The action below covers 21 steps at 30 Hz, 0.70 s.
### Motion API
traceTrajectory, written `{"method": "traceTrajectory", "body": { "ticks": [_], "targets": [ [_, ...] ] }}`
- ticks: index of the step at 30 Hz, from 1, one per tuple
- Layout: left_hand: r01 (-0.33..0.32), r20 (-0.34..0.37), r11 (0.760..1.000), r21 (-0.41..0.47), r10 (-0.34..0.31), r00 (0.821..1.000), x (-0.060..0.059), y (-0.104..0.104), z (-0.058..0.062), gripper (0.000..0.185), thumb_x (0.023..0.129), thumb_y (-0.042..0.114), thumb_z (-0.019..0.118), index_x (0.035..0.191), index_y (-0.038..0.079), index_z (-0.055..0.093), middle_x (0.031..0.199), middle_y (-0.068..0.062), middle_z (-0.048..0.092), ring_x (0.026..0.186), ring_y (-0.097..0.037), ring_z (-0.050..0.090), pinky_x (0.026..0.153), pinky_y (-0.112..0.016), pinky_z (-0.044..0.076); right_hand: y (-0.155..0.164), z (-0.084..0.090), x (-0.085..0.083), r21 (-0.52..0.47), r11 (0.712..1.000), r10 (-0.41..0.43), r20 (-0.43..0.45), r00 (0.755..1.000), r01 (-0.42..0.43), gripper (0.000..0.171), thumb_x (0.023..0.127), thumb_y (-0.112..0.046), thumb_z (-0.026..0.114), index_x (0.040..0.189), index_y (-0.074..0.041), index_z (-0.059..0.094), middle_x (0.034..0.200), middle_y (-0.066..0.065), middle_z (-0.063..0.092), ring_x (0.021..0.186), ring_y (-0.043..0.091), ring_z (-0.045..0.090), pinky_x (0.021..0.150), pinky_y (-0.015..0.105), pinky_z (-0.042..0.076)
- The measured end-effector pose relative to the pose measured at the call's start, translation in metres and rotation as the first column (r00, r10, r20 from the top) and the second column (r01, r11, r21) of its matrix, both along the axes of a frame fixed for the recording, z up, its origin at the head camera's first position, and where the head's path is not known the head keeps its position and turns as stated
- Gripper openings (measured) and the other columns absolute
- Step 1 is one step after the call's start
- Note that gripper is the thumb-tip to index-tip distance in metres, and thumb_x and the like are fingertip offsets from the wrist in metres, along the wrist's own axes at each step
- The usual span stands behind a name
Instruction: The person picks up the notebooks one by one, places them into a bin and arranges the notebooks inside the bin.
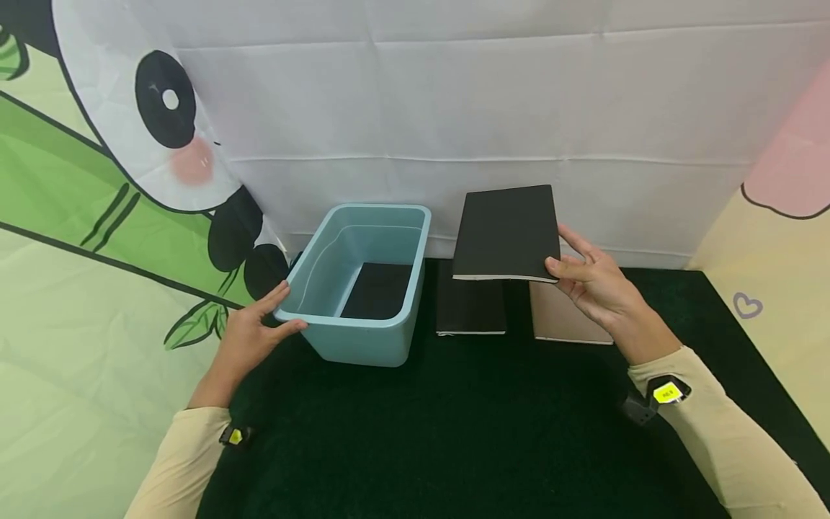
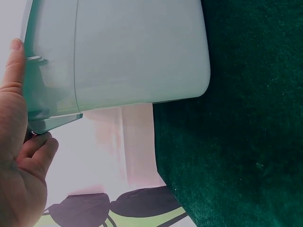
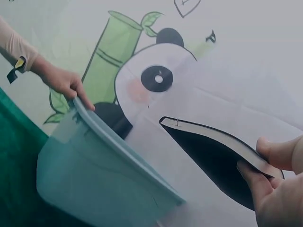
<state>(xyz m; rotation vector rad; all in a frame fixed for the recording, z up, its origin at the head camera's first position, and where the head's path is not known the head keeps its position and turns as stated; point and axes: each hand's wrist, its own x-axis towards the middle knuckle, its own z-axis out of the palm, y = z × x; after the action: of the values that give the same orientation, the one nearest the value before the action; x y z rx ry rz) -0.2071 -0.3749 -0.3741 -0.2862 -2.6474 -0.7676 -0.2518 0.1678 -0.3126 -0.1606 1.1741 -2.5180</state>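
Observation:
My right hand (image 1: 586,277) pinches a black notebook (image 1: 507,232) by its right edge and holds it in the air, right of a light blue plastic bin (image 1: 382,339). In the right wrist view the black notebook (image 3: 213,151) sits between thumb and fingers (image 3: 272,187). My left hand (image 1: 256,328) grips the bin's near left rim corner; the left wrist view shows the thumb (image 2: 14,71) on the bin wall (image 2: 137,52) and the fingers (image 2: 40,149) curled under the rim. A dark notebook (image 1: 378,290) lies flat inside the bin.
Another black notebook (image 1: 470,306) and a tan notebook (image 1: 564,317) lie on the dark green mat (image 1: 467,432) behind my raised hand. A white backdrop with a panda print (image 1: 162,122) stands right behind the bin.

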Motion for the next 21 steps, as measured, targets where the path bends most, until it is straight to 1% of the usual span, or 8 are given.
{"method": "traceTrajectory", "body": {
  "ticks": [2, 4, 6, 8, 9, 12, 17, 21],
  "targets": [
    [0.001, 0.0, 1.0, -0.001, -0.001, 1.0, 0.0, 0.0, -0.001, 0.077, 0.083, 0.032, 0.087, 0.147, 0.006, 0.053, 0.153, -0.009, 0.051, 0.133, -0.043, 0.053, 0.1, -0.064, 0.047, -0.012, 0.004, -0.004, 0.02, 1.0, -0.005, 0.015, 1.0, 0.004, 0.086, 0.096, 0.014, 0.059, 0.164, -0.023, 0.023, 0.128, 0.009, 0.066, 0.103, 0.016, 0.071, 0.085, 0.021, 0.058],
    [0.001, -0.001, 1.0, -0.002, -0.001, 1.0, 0.0, 0.001, -0.001, 0.077, 0.083, 0.032, 0.086, 0.148, 0.006, 0.053, 0.153, -0.009, 0.051, 0.133, -0.044, 0.053, 0.1, -0.065, 0.047, -0.023, 0.008, -0.008, 0.048, 0.999, -0.004, 0.025, 1.0, 0.003, 0.085, 0.095, 0.012, 0.061, 0.163, -0.025, 0.026, 0.15, 0.011, 0.05, 0.104, 0.013, 0.069, 0.084, 0.019, 0.057],
    [0.004, 0.003, 1.0, -0.005, -0.004, 1.0, 0.0, 0.001, -0.002, 0.077, 0.084, 0.033, 0.086, 0.148, 0.006, 0.053, 0.153, -0.01, 0.05, 0.133, -0.045, 0.053, 0.1, -0.065, 0.047, -0.033, 0.013, -0.011, 0.091, 0.996, -0.003, 0.028, 1.0, 0.001, 0.083, 0.096, 0.009, 0.062, 0.163, -0.027, 0.027, 0.166, 0.01, 0.023, 0.105, 0.009, 0.063, 0.082, 0.015, 0.055],
    [0.006, 0.005, 1.0, -0.008, -0.006, 1.0, -0.001, 0.002, -0.002, 0.077, 0.084, 0.033, 0.086, 0.148, 0.006, 0.053, 0.153, -0.01, 0.05, 0.133, -0.046, 0.053, 0.1, -0.065, 0.047, -0.042, 0.017, -0.015, 0.138, 0.99, -0.001, 0.021, 1.0, -0.002, 0.081, 0.097, 0.007, 0.061, 0.163, -0.029, 0.028, 0.171, 0.007, -0.002, 0.108, 0.007, 0.056, 0.077, 0.013, 0.052],
    [0.006, 0.006, 1.0, -0.009, -0.006, 1.0, -0.001, 0.002, -0.002, 0.077, 0.084, 0.033, 0.086, 0.148, 0.006, 0.053, 0.153, -0.01, 0.05, 0.133, -0.046, 0.052, 0.1, -0.065, 0.047, -0.046, 0.019, -0.017, 0.16, 0.987, 0.0, 0.017, 1.0, -0.003, 0.08, 0.098, 0.007, 0.06, 0.163, -0.029, 0.028, 0.172, 0.005, -0.009, 0.108, 0.006, 0.054, 0.075, 0.012, 0.05],
    [0.005, 0.001, 1.0, -0.013, -0.005, 1.0, -0.001, 0.002, -0.002, 0.077, 0.083, 0.033, 0.086, 0.148, 0.006, 0.053, 0.152, -0.011, 0.051, 0.132, -0.046, 0.053, 0.1, -0.065, 0.047, -0.06, 0.023, -0.024, 0.193, 0.981, 0.006, -0.004, 1.0, -0.005, 0.078, 0.099, 0.006, 0.059, 0.162, -0.029, 0.029, 0.171, 0.005, -0.013, 0.098, 0.005, 0.053, 0.072, 0.013, 0.048],
    [0.001, 0.0, 1.0, -0.014, -0.001, 1.0, 0.0, 0.002, 0.0, 0.077, 0.084, 0.034, 0.086, 0.148, 0.006, 0.053, 0.152, -0.011, 0.051, 0.132, -0.046, 0.053, 0.099, -0.066, 0.047, -0.084, 0.023, -0.036, 0.184, 0.982, 0.034, -0.033, 0.999, -0.027, 0.077, 0.1, 0.008, 0.056, 0.163, -0.026, 0.029, 0.171, 0.01, -0.013, 0.07, 0.004, 0.048, 0.066, 0.015, 0.047],
    [-0.008, 0.02, 1.0, -0.014, 0.009, 1.0, 0.0, 0.001, 0.0, 0.078, 0.085, 0.036, 0.084, 0.149, 0.007, 0.052, 0.153, -0.011, 0.05, 0.134, -0.046, 0.051, 0.101, -0.066, 0.046, -0.103, 0.02, -0.042, 0.195, 0.98, 0.038, -0.028, 0.999, -0.032, 0.076, 0.099, 0.009, 0.057, 0.162, -0.026, 0.031, 0.172, 0.013, -0.003, 0.068, 0.005, 0.051, 0.064, 0.015, 0.048]
  ]
}}
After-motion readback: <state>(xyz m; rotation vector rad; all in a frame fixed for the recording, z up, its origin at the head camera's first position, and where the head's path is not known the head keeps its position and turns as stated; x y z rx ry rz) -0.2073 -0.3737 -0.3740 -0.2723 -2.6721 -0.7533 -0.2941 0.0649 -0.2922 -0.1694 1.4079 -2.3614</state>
